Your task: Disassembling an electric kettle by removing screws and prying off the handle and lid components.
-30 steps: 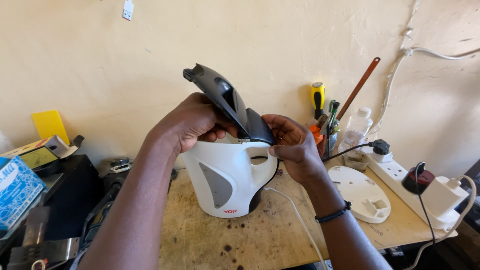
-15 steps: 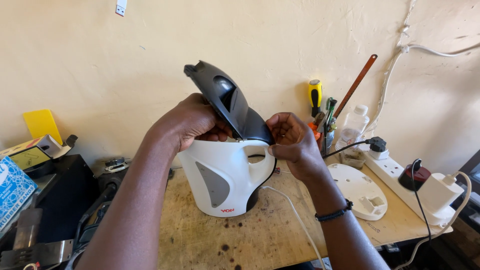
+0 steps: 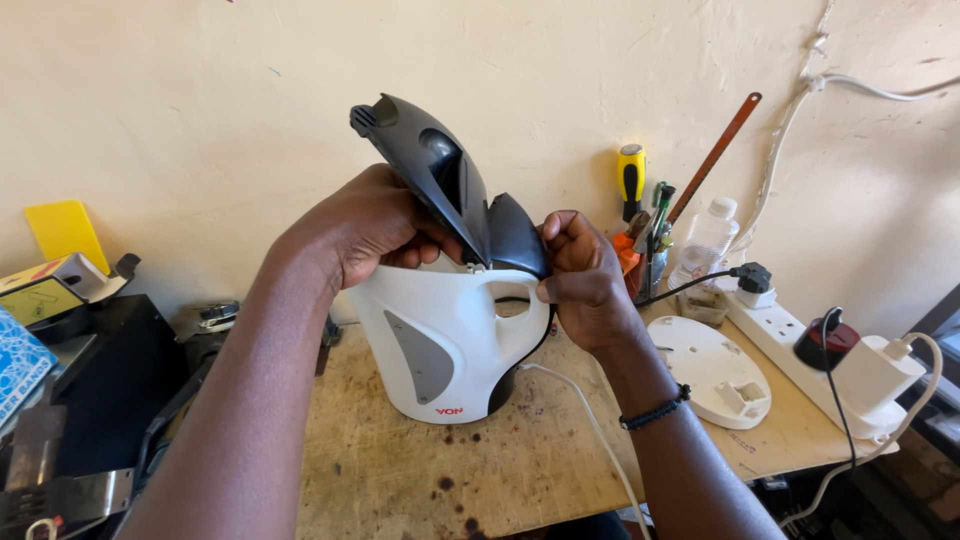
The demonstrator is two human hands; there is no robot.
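White plastic makes up the body of the electric kettle (image 3: 440,340), which stands upright near the middle of the worn wooden desk (image 3: 500,470), its dark grey lid (image 3: 425,165) swung up and tilted back toward the wall. The left hand (image 3: 365,225) is wrapped over the rim at the hinge side, fingers curled onto the base of the lid, while the right hand (image 3: 580,265) is closed around the dark top of the handle (image 3: 515,235), thumb and fingers pinched on it where it meets the white loop. Both hands are thus clamped on the kettle rather than spread apart. By the look of it the shell is a thin, rigid moulding: light when dry, stiff enough to take a firm squeeze at the handle, but smooth and glossy, so a grip on the rounded belly would likely slide. The hinge and lid seem the weak points; they would probably flex or snap if levered hard, so the handle loop and the rim look like the safest places to take hold. A white cable (image 3: 590,430) trails from under the kettle toward the front edge of the desk. To the right lies the round white kettle base (image 3: 715,375), well apart from the kettle, and beyond it a white power strip (image 3: 800,345) with plugs in it. Behind the right hand stand a yellow-handled screwdriver (image 3: 630,180), a hacksaw (image 3: 715,150) leaning on the wall, and a clear plastic bottle (image 3: 708,240).
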